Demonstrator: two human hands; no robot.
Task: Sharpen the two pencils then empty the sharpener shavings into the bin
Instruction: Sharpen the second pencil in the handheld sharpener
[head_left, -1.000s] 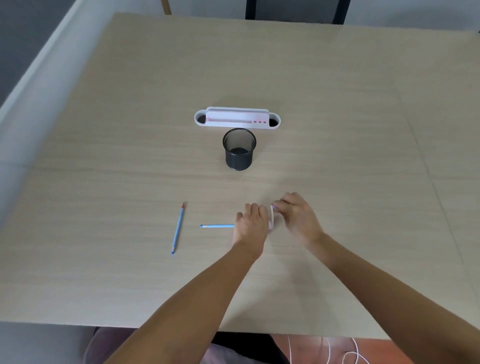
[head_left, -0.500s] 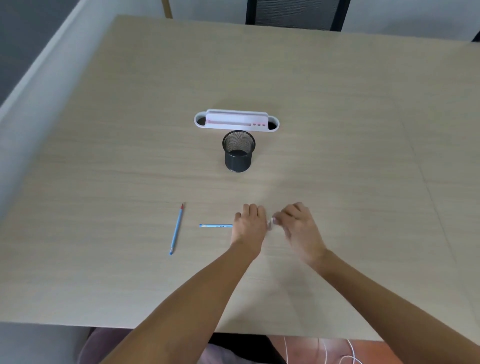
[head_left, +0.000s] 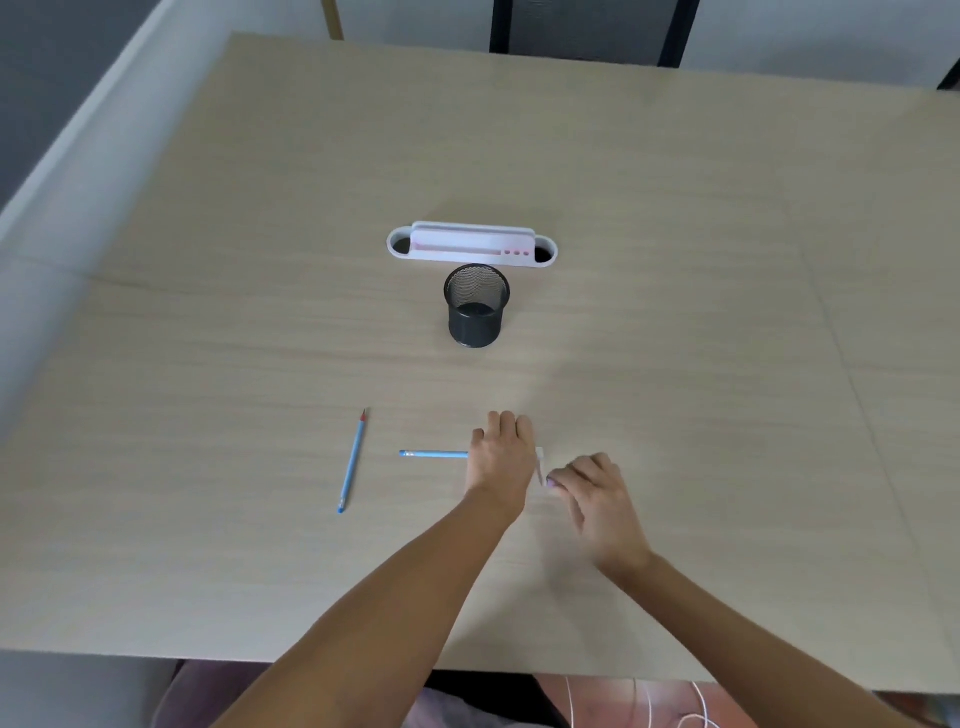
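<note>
Two blue pencils on the pale wooden table: one pencil lying free at left, tip pointing away, unmoved from a second ago; second pencil lying crosswise, its right end hidden under the left hand; left hand curled over that end, knuckles up, gripping it as before. Small white sharpener only partly visible as a blurred sliver between the two hands; right hand now lower and nearer the body than a second ago, fingers curled, fingertips pinching at the sharpener's near edge; grip itself too blurred to confirm fully. Black mesh bin standing upright beyond the hands, well apart from them; white desk organiser just behind the bin; both in the same spots as earlier.
</note>
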